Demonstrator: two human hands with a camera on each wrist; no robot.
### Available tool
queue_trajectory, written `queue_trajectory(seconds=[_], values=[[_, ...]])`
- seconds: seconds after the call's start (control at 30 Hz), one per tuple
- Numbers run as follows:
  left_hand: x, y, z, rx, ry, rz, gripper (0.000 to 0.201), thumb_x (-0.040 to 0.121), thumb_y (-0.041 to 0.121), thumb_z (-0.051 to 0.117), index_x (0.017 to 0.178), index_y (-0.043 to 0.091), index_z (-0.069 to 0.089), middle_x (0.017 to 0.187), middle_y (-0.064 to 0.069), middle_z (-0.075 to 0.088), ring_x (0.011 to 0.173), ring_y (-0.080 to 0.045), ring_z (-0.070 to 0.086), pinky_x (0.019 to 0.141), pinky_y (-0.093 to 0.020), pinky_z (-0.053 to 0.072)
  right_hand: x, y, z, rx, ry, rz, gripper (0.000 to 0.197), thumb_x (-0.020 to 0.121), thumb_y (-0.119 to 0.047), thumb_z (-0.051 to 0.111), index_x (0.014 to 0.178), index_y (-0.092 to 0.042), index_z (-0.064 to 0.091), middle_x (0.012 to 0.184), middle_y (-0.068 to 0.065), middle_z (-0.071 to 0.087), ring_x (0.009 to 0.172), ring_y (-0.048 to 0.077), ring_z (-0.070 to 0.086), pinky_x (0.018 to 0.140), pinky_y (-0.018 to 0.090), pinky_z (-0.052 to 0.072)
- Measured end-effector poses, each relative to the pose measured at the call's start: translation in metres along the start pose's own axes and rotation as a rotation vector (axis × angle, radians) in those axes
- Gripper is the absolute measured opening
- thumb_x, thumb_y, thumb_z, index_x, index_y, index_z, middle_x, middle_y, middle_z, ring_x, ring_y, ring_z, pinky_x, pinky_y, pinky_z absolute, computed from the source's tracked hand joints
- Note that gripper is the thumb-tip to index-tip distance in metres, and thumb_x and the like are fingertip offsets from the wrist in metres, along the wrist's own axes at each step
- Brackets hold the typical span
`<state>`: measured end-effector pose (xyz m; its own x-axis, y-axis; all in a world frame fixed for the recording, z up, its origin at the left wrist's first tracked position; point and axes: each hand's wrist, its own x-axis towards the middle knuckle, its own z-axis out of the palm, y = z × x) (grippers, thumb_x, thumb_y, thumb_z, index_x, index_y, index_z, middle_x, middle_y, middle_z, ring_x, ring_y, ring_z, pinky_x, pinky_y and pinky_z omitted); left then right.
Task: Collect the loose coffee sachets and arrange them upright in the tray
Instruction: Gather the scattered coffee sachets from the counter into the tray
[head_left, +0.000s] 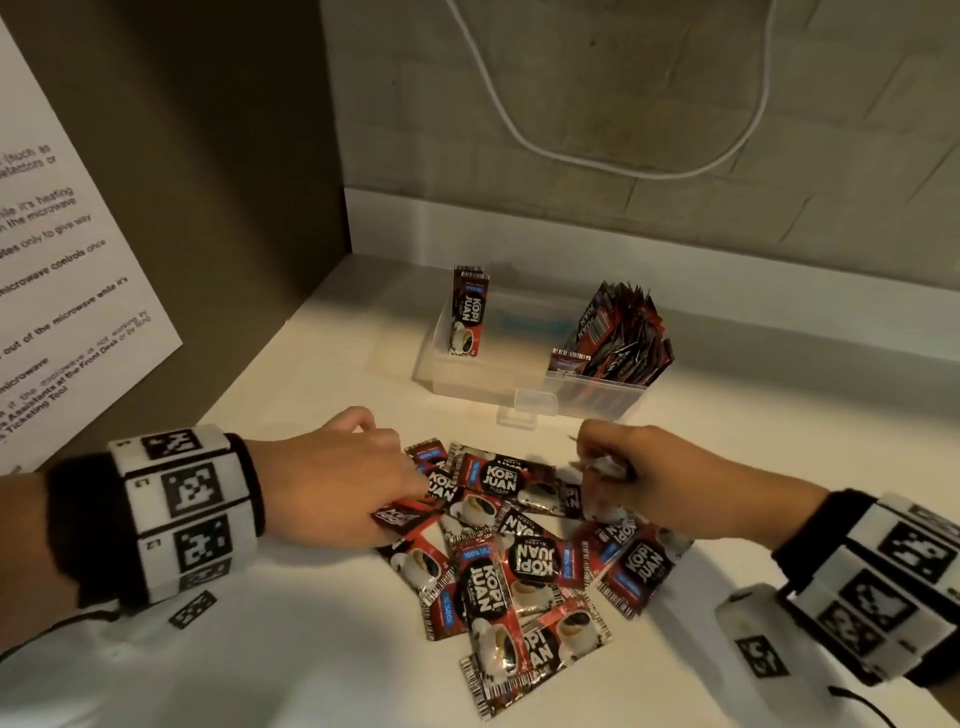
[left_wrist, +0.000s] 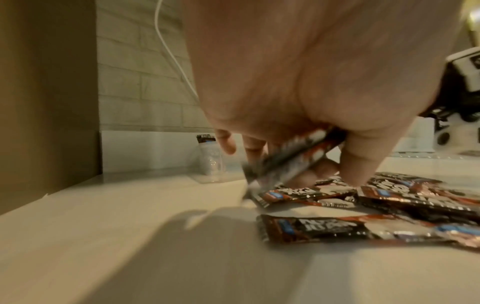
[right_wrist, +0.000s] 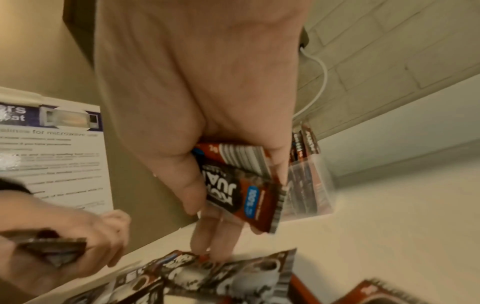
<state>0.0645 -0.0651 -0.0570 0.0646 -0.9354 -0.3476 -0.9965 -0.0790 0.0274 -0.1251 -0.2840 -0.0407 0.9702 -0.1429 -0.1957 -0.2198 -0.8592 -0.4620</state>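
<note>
Hands (head_left: 353, 467) (head_left: 660, 483) each grasp sachets (right_wrist: 241, 185) above the pile (head_left: 519, 561); square edges before standing them in the tray (head_left: 467, 384).

The sachets (head_left: 524, 551) spread between the hands are red and black, with white lettering on a black patch, a small blue label, a white cup of dark coffee and black-and-white striped ends. The one in the right hand (right_wrist: 197, 115) shows the same red, black, blue and stripes. Beyond the hands, the tray (head_left: 467, 384) is clear plastic. The counter (head_left: 291, 649) under the hands is plain cream-white. The wristbands (head_left: 182, 512) are white blocks with black square codes, on black straps. The wall (head_left: 675, 93) behind is pale grey brick, crossed by a white cable (head_left: 613, 166). Left of the left hand (head_left: 337, 467), the notice (head_left: 67, 270) is white with black print.
</note>
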Motion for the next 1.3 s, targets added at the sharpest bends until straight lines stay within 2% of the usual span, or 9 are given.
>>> queue_trajectory(seconds=[0.07, 0.17, 0.33, 0.67, 0.77, 0.87, 1.03, 1.13, 1.3], values=[[-0.002, -0.001, 0.002, -0.058, -0.009, 0.014, 0.01, 0.094, 0.039, 0.05, 0.102, 0.036, 0.045, 0.093, 0.018, 0.052, 0.1, -0.003, 0.045, 0.099, -0.021, 0.02, -0.007, 0.005, -0.004, 0.04, 0.014, 0.015, 0.028, 0.091, -0.008, 0.058, 0.086, -0.031, 0.043, 0.086, -0.007, 0.062, 0.076, 0.01, 0.059, 0.065, 0.022, 0.048], [-0.005, -0.005, 0.007, -0.25, -0.028, 0.032, 0.015, 0.094, 0.035, 0.053, 0.103, 0.039, 0.041, 0.094, 0.016, 0.055, 0.085, -0.002, 0.051, 0.074, -0.017, 0.037, -0.018, 0.011, -0.008, 0.024, -0.028, 0.021, 0.018, 0.089, -0.017, 0.062, 0.099, -0.029, 0.053, 0.089, -0.014, 0.062, 0.079, 0.002, 0.06, 0.065, 0.016, 0.049], [-0.005, -0.011, 0.019, -0.154, 0.043, 0.063, 0.043, 0.078, 0.059, 0.063, 0.117, 0.044, 0.05, 0.1, 0.023, 0.04, 0.081, 0.009, 0.04, 0.073, -0.006, 0.028, -0.033, 0.024, 0.004, -0.31, -0.207, 0.02, 0.046, 0.065, -0.035, 0.08, 0.106, -0.031, 0.062, 0.1, -0.016, 0.058, 0.086, 0.003, 0.054, 0.07, 0.014, 0.043], [0.005, -0.016, 0.022, -0.253, 0.051, 0.02, 0.043, 0.072, 0.052, 0.073, 0.103, 0.048, 0.045, 0.097, 0.027, 0.041, 0.085, 0.012, 0.044, 0.073, -0.005, 0.03, -0.042, 0.033, 0.012, -0.28, -0.19, -0.057, 0.034, 0.074, -0.041, 0.072, 0.106, -0.028, 0.066, 0.1, -0.018, 0.056, 0.077, 0.0, 0.048, 0.063, 0.009, 0.036], [0.004, -0.017, 0.023, -0.233, 0.003, 0.005, 0.028, 0.073, 0.057, 0.068, 0.087, 0.04, 0.052, 0.085, 0.019, 0.054, 0.087, 0.003, 0.051, 0.077, -0.016, 0.041, -0.044, 0.033, 0.014, -0.258, -0.17, -0.079, 0.034, 0.075, -0.049, 0.055, 0.099, -0.027, 0.067, 0.095, -0.014, 0.06, 0.076, 0.006, 0.054, 0.065, 0.019, 0.045], [0.0, -0.017, 0.022, -0.246, -0.068, -0.045, 0.028, 0.08, 0.066, 0.055, 0.075, 0.038, 0.055, 0.074, 0.01, 0.058, 0.076, -0.004, 0.058, 0.074, -0.033, 0.051, -0.043, 0.031, 0.023, -0.292, -0.18, -0.073, 0.018, 0.076, -0.031, 0.056, 0.092, -0.026, 0.062, 0.089, -0.014, 0.057, 0.072, 0.006, 0.05, 0.063, 0.019, 0.043], [-0.004, -0.016, -0.004, -0.371, -0.053, -0.015, 0.01, 0.094, 0.043, 0.052, 0.088, 0.044, 0.045, 0.078, 0.014, 0.06, 0.069, 0.001, 0.055, 0.064, -0.016, 0.044, -0.035, 0.023, 0.01, -0.199, -0.173, -0.046, 0.021, 0.083, -0.022, 0.053, 0.082, -0.039, 0.041, 0.073, -0.017, 0.052, 0.061, -0.002, 0.048, 0.057, 0.011, 0.034], [-0.002, -0.005, -0.018, -0.467, -0.001, 0.056, 0.03, 0.092, 0.022, 0.058, 0.095, 0.047, 0.042, 0.081, 0.018, 0.062, 0.073, 0.005, 0.056, 0.062, -0.008, 0.038, -0.022, 0.02, -0.001, -0.112, -0.035, -0.028, 0.011, 0.092, -0.016, 0.054, 0.094, -0.027, 0.052, 0.075, -0.013, 0.058, 0.064, 0.004, 0.053, 0.058, 0.013, 0.037], [0.013, 0.043, -0.007, -0.397, 0.021, 0.261, 0.029, 0.078, 0.039, 0.069, 0.105, 0.041, 0.06, 0.098, 0.027, 0.047, 0.091, 0.011, 0.045, 0.077, -0.005, 0.033, 0.008, 0.01, 0.003, -0.201, 0.09, -0.028, 0.017, 0.084, -0.02, 0.069, 0.1, -0.019, 0.062, 0.089, -0.007, 0.06, 0.076, 0.009, 0.054, 0.065, 0.017, 0.039]])
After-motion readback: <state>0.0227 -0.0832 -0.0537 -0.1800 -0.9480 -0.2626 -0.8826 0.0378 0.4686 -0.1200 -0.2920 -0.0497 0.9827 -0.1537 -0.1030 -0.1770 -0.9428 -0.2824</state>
